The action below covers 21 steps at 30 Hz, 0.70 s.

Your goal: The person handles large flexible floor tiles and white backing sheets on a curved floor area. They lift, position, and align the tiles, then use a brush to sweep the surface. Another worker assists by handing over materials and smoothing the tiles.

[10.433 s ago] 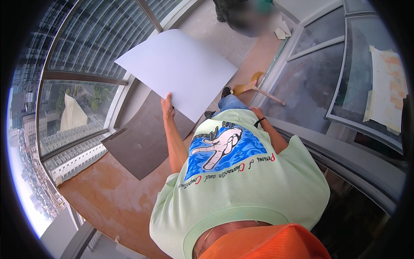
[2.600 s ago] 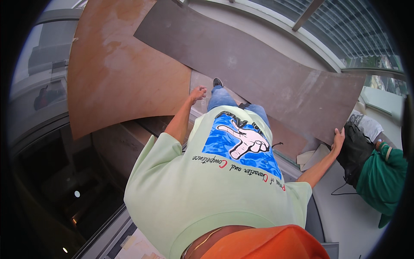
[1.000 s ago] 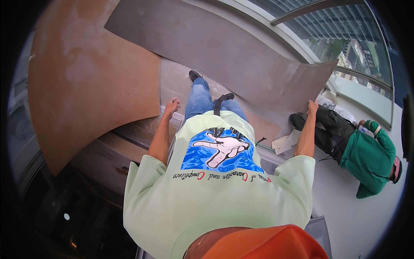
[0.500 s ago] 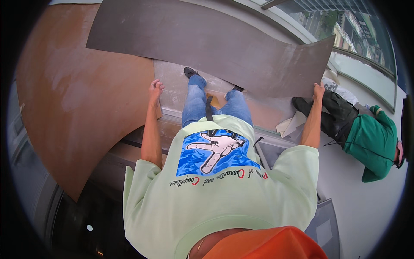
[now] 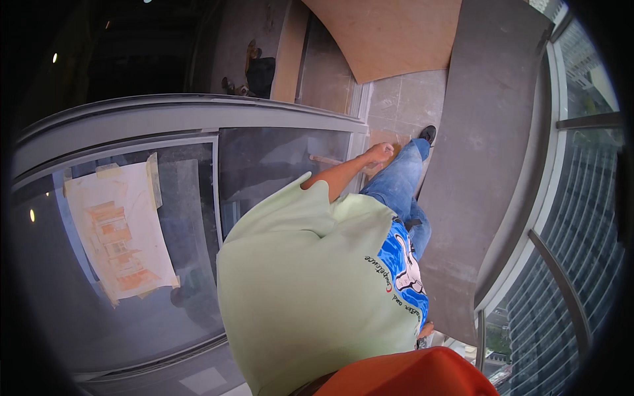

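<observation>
A long, flexible dark grey sheet (image 5: 482,132) stretches along the window side at my right, bending up toward the frame. My right hand (image 5: 426,329) is at its near edge, mostly hidden by my shirt; its visible fingers look closed on that edge. My left hand (image 5: 380,154) hangs over the floor beside my thigh, loosely curled, with nothing visible in it. Ahead lies a brown sheet (image 5: 396,36) with a curved edge, partly overlapped by the grey one. My dark shoe (image 5: 428,134) rests beside the grey sheet.
Glass sliding doors (image 5: 284,165) in a grey frame (image 5: 185,113) stand on the left, with a taped paper (image 5: 122,231) on one pane. A dark bag-like item (image 5: 261,74) lies beyond them. Windows (image 5: 541,290) line the right side. Dusty tiles (image 5: 406,99) show ahead.
My view has swung left, and the grey sheet now runs lengthwise along my right side. The person in green has left the view. My right hand is now mostly behind my shirt.
</observation>
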Each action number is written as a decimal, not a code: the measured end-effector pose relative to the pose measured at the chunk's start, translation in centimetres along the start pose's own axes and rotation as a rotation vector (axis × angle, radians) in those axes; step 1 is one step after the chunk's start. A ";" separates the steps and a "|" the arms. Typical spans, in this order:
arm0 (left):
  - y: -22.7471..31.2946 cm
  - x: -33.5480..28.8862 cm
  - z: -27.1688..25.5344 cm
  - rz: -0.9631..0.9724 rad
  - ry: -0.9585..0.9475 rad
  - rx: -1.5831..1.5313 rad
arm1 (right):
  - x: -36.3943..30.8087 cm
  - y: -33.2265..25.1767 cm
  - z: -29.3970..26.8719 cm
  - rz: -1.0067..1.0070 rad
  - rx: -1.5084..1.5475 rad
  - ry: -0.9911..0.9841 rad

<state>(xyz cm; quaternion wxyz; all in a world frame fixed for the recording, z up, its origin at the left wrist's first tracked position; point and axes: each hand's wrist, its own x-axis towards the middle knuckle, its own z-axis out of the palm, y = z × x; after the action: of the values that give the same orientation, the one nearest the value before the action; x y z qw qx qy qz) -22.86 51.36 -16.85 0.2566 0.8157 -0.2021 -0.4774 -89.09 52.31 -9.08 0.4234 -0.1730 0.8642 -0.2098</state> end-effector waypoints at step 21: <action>-4.9 1.0 -2.8 -0.280 0.209 -0.321 | -2.0 -21.9 35.8 -0.300 -0.578 -0.588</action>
<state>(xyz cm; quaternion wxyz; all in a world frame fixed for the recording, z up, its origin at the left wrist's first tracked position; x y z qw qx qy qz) -19.50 55.31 -19.39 0.3337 0.8295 0.0194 -0.4475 -56.49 26.86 -16.43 0.5502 -0.4604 0.6955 0.0396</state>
